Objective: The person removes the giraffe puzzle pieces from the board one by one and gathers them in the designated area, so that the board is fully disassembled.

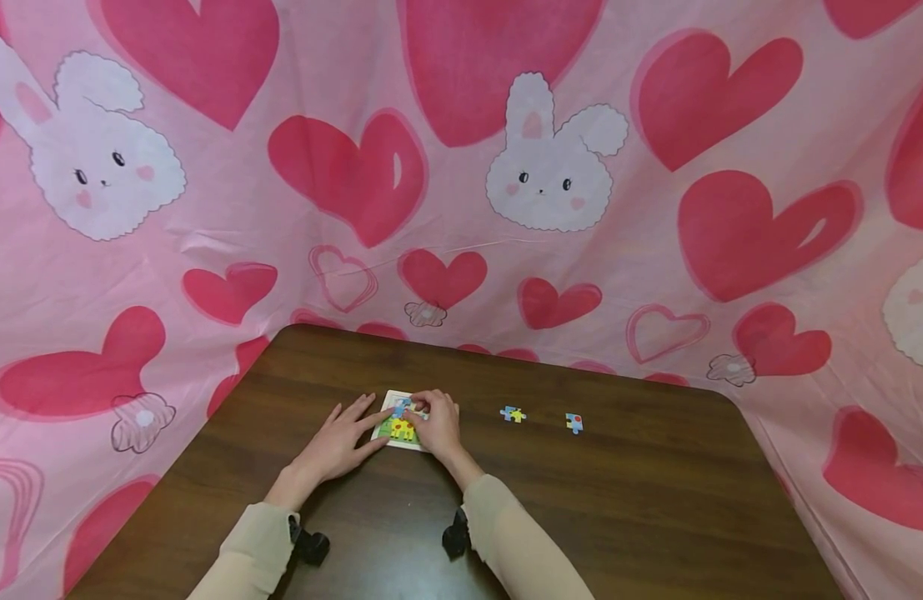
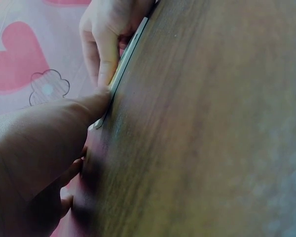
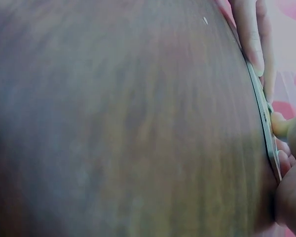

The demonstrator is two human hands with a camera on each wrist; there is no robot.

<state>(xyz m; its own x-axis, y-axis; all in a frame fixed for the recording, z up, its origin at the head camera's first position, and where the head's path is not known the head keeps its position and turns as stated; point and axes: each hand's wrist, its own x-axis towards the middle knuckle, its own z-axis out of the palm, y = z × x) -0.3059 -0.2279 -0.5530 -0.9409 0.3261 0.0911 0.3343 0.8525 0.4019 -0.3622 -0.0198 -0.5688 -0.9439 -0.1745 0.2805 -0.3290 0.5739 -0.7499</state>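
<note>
A small jigsaw puzzle in a white-edged tray lies on the table, with a yellow, red-spotted animal picture and blue pieces above it. My left hand rests at the tray's left side, fingers spread and fairly straight, index finger and thumb touching it. At the upper right of the tray, my right hand has its thumb and index finger bent about a light blue puzzle piece, which they mostly cover. In the left wrist view the tray shows edge-on, the left thumb against its near corner.
To the right of the tray lie two loose puzzle pieces, one blue and yellow, the other blue with a red spot. The dark wooden table has rounded far corners. Behind it hangs a pink cloth with hearts and rabbits.
</note>
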